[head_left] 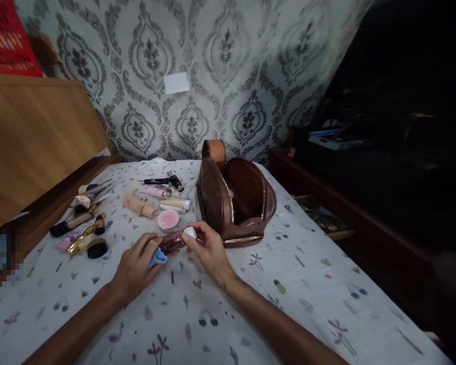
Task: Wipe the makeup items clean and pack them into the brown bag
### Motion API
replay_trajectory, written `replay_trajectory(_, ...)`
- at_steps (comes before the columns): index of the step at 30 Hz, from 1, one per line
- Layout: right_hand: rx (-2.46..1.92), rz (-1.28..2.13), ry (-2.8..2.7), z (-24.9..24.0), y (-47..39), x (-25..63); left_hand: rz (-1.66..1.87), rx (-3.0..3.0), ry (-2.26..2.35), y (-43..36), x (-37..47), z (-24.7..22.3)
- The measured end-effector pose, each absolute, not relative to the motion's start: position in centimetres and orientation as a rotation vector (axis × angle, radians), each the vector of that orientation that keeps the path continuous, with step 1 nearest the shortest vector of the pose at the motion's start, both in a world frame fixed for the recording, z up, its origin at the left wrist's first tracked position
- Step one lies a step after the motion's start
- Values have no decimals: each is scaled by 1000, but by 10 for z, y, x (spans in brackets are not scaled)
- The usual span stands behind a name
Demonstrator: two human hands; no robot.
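Note:
Between my two hands lies a small bottle (172,243) of dark pinkish-red colour with a white cap (190,232). My left hand (139,261) is closed around the bottle's body and also has a crumpled blue cloth (158,257) in its grip. At the cap end, my right hand (209,248) pinches with thumb and fingers. Just beyond the bottle sits a round pink compact (167,220). A brown toiletry bag (216,195) stands unzipped behind my right hand, its inside mostly in shadow.
Tubes, a beige bottle (140,205) and a black brush (155,181) lie left of the bag. Farther left is a pile of cosmetics with a gold-and-black jar (95,247). A wooden cabinet (41,147) borders the left side; a dark shelf (365,233) borders the right.

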State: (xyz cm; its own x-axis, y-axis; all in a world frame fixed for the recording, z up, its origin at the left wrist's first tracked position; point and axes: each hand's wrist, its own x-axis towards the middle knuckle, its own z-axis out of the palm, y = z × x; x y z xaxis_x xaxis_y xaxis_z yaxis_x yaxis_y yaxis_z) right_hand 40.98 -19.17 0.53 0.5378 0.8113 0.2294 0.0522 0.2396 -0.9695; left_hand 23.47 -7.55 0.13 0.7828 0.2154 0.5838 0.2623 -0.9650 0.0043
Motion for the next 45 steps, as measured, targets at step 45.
replay_trajectory(45, -2193, -342, -1819, 148, -228, 610, 199, -2734, 55, -88, 490, 187)
